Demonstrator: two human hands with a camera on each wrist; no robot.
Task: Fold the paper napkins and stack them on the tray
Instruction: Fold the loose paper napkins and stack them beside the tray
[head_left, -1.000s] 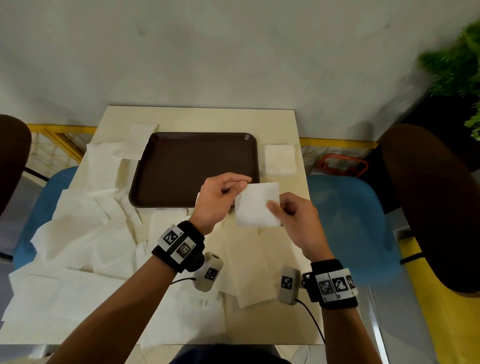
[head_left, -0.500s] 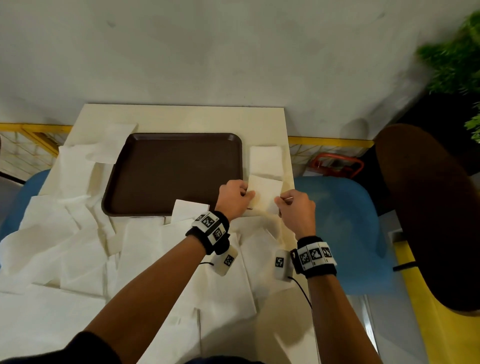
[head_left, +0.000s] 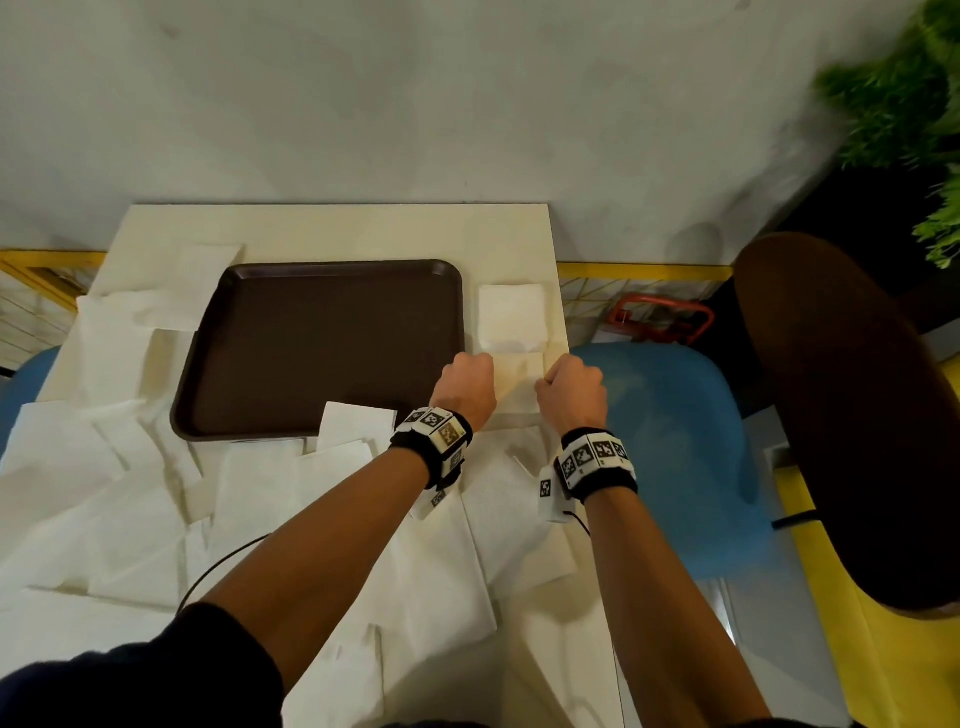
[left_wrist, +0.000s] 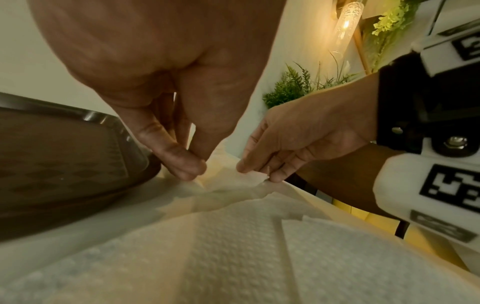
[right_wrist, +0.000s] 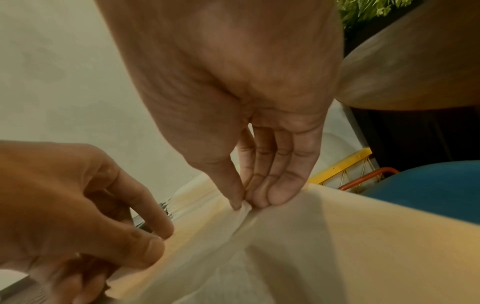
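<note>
Pinching opposite edges of a white folded paper napkin (head_left: 519, 384), left hand (head_left: 464, 387) and right hand (head_left: 570, 397) fingers hold it on the cream counter (head_left: 337, 231), right of the dark brown plastic tray (head_left: 322, 343).

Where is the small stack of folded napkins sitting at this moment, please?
In the head view, the stack of folded napkins lies on the table's far right, beside the tray and just beyond both hands.

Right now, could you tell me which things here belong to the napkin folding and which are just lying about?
Part of the job:
- napkin pinched by left hand and right hand
- brown tray, nothing stacked on it yet
- folded napkin pile beside the tray
- loose unfolded napkins

Just lying about:
- blue chair
- brown chair
- green plant
</note>
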